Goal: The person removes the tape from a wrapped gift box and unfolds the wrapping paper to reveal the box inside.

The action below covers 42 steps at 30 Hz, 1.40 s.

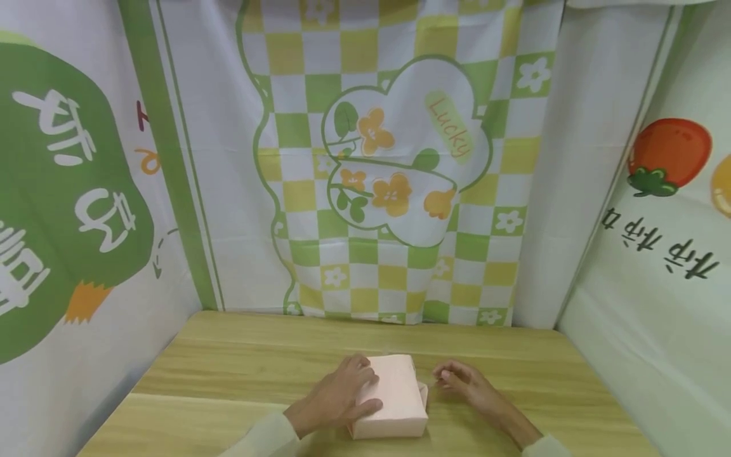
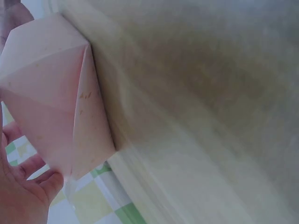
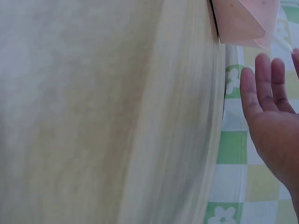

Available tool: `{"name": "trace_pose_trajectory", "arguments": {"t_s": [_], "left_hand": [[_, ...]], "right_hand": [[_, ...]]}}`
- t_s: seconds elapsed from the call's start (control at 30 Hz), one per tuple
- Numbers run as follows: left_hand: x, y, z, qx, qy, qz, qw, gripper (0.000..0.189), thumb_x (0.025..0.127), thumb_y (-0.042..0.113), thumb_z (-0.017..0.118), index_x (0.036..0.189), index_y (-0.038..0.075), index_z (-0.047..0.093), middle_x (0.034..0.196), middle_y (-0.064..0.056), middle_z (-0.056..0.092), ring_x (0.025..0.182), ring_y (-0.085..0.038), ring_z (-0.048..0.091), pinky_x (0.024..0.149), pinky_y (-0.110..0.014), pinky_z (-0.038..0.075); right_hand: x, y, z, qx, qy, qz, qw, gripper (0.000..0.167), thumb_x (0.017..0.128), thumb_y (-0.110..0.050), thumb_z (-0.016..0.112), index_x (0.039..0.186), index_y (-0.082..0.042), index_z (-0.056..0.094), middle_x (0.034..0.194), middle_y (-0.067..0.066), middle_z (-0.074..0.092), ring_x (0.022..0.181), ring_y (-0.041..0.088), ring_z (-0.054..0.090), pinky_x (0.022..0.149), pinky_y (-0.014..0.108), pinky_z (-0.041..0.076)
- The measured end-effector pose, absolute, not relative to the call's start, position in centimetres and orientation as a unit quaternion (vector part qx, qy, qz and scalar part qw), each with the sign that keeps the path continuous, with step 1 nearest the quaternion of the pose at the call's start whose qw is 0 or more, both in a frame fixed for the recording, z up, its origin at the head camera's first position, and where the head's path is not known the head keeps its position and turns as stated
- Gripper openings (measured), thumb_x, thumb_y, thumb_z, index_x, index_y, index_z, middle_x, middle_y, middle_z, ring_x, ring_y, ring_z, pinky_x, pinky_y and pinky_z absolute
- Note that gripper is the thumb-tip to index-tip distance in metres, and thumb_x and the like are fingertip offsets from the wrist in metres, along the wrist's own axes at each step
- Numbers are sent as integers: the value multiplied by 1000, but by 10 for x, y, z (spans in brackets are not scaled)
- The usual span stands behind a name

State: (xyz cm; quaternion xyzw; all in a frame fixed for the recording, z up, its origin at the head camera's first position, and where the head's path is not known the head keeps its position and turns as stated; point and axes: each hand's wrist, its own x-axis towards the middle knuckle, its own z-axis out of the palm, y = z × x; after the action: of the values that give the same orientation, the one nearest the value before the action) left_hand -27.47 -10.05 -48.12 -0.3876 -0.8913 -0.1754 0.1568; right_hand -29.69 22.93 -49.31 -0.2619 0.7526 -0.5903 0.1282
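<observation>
A pale pink paper-wrapped box (image 1: pixel 394 384) lies on the wooden table, with a folded triangular end flap (image 1: pixel 423 393) jutting out on its right. My left hand (image 1: pixel 342 393) grips the box from its left side, with bent fingers by the far left edge and the thumb over the top near the front. Creased, folded paper (image 2: pixel 51 98) shows at the box's end in the left wrist view. Just to the right of the box, my right hand (image 1: pixel 468 390) pinches a thin clear strip, like tape (image 3: pixel 283 43), between thumb and forefinger. The strip runs towards the box's corner.
The wooden table (image 1: pixel 245 362) reaches back to a checked green and yellow cloth (image 1: pixel 394 279). Printed cloth walls stand on the left (image 1: pixel 171 355) and right (image 1: pixel 645 343).
</observation>
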Motion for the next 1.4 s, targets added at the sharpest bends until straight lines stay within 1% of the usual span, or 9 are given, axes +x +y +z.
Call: {"name": "trace_pose_trajectory", "arguments": {"t_s": [0.23, 0.33, 0.53, 0.7, 0.83, 0.93, 1.1, 1.23, 1.4], "left_hand": [[-264, -98, -494, -344, -904, -148, 208, 45, 99, 52, 49, 119, 16, 66, 132, -21, 55, 122, -32, 54, 84, -41, 59], [-260, -96, -496, -324, -904, -157, 230, 43, 98, 52, 52, 121, 19, 67, 122, -16, 55, 104, -22, 56, 70, -27, 56], [-255, -93, -494, -294, -902, -252, 191, 53, 94, 48, 61, 130, 9, 55, 110, -9, 47, 70, -2, 40, 52, -13, 39], [-252, -94, -503, -253, -908, -285, 175, 58, 98, 48, 55, 130, 2, 42, 116, -11, 48, 83, -12, 56, 68, -28, 54], [-249, -104, -508, -263, -896, -348, 89, 51, 104, 43, 44, 130, 0, 34, 110, -9, 52, 90, -14, 59, 76, -31, 54], [-249, -115, -506, -282, -877, -388, -6, 48, 103, 43, 45, 129, 4, 31, 101, -4, 53, 85, -6, 54, 74, -23, 52], [-249, -131, -507, -298, -867, -394, -67, 55, 85, 42, 75, 120, 15, 42, 107, 4, 57, 95, -4, 56, 78, -20, 53], [-251, -135, -509, -323, -865, -379, -58, 47, 79, 33, 79, 114, 22, 50, 105, 11, 59, 94, -1, 57, 78, -19, 53], [-254, -138, -510, -375, -875, -308, 2, 28, 88, 38, 70, 110, 23, 60, 102, 13, 60, 92, 0, 56, 79, -20, 53]], "right_hand": [[-285, 223, -482, -223, 813, -538, -16, 29, 104, -16, 49, 117, 9, 57, 106, 21, 63, 94, 9, 62, 83, 25, 56], [-275, 211, -471, -223, 829, -510, -48, 27, 102, -17, 53, 114, 6, 60, 105, 20, 65, 92, 5, 62, 81, 20, 55], [-255, 181, -460, -228, 844, -485, -9, 39, 101, -23, 55, 126, 6, 55, 118, 19, 64, 106, 19, 63, 88, 23, 56], [-252, 176, -469, -217, 847, -485, 29, 43, 104, -23, 49, 134, 8, 51, 130, 26, 60, 120, 41, 59, 98, 43, 52], [-250, 183, -479, -249, 855, -446, 90, 51, 107, -30, 41, 140, 9, 46, 141, 28, 52, 128, 47, 51, 104, 39, 49], [-248, 189, -483, -291, 858, -404, 128, 58, 105, -34, 45, 147, 5, 38, 145, 24, 50, 130, 42, 51, 106, 34, 47], [-247, 195, -483, -323, 857, -372, 152, 73, 92, -34, 68, 149, -1, 37, 149, 17, 47, 137, 40, 44, 111, 57, 37], [-253, 196, -486, -326, 868, -358, 108, 62, 87, -36, 72, 140, -10, 53, 138, 6, 60, 125, 25, 58, 104, 50, 46], [-258, 197, -492, -385, 877, -288, -2, 40, 83, -41, 74, 114, -17, 70, 115, 2, 73, 91, 4, 70, 83, 33, 60]]}}
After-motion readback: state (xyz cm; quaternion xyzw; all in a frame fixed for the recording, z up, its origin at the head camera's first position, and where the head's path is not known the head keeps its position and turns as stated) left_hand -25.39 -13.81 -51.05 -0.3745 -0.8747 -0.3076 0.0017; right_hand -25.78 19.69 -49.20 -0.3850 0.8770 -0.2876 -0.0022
